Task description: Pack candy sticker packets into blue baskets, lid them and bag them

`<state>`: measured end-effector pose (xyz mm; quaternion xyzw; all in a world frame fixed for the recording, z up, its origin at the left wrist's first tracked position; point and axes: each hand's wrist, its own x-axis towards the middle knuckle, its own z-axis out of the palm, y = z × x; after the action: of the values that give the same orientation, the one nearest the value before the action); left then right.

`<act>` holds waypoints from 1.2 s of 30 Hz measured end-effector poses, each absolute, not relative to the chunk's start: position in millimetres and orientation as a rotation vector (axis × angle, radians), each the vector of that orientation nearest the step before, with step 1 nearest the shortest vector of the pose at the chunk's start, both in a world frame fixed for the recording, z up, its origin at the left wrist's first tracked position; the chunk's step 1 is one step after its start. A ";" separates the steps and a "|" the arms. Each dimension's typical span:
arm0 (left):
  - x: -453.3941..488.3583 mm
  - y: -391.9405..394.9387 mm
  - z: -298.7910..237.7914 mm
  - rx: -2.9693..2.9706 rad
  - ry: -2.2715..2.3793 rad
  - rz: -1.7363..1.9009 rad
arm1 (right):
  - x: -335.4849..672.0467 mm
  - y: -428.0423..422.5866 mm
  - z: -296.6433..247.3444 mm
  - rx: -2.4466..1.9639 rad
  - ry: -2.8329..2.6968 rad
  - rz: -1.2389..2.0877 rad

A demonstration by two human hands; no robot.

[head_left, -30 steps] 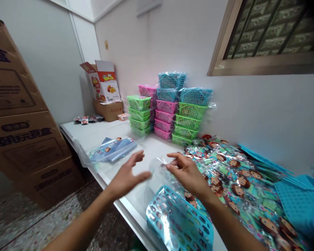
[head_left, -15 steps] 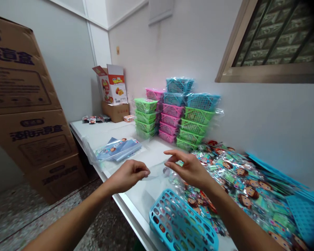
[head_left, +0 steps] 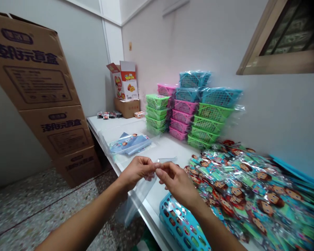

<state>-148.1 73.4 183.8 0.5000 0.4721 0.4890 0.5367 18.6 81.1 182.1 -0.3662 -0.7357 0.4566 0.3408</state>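
A clear plastic bag (head_left: 137, 197) hangs from my left hand (head_left: 136, 171), over the front edge of the table. The left thumb and fingers are pinched on its upper edge. My right hand (head_left: 176, 181) meets the left one fingertip to fingertip, its thumb and forefinger also closed at the bag's edge. Below my right forearm stands a blue plastic basket (head_left: 181, 223) with oval holes; small printed packets show through it. My right arm hides part of the basket.
Many printed character packets (head_left: 238, 184) are heaped on the right. Behind stand stacks of wrapped green baskets (head_left: 157, 113), pink and blue ones too. Clear bags with blue printed sheets (head_left: 132, 143) lie on the white table (head_left: 170, 148). Tall cartons (head_left: 39, 76) stand at left.
My hands were apart and have come together at the bag's edge. The bag now hangs down past the table edge. The view has turned a little to the left.
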 end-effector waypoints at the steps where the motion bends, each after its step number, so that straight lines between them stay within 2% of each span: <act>1: -144.9 71.5 180.3 1.161 1.081 1.145 | 17.4 84.8 179.3 -0.922 -1.856 1.262; 6: -142.5 67.4 172.1 1.124 1.018 1.076 | 19.8 92.7 174.5 -0.748 -1.803 1.412; 17: -179.6 56.2 187.7 1.403 1.589 1.375 | 43.3 89.2 148.8 -1.081 -1.736 1.115; 26: -166.3 29.8 198.8 1.796 1.794 1.279 | 45.1 59.3 132.8 -1.207 -1.389 1.323; 33: -180.2 44.0 177.1 1.844 2.058 1.360 | 33.3 55.1 90.0 -1.222 -1.507 1.237; 36: -180.6 51.2 163.1 1.750 2.134 1.450 | 29.9 52.4 75.7 -1.214 -1.739 1.006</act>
<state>-180.6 51.2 163.1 0.5614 0.6844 0.4650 0.0120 29.9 52.4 75.7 -0.4768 -0.6832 0.3951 0.3870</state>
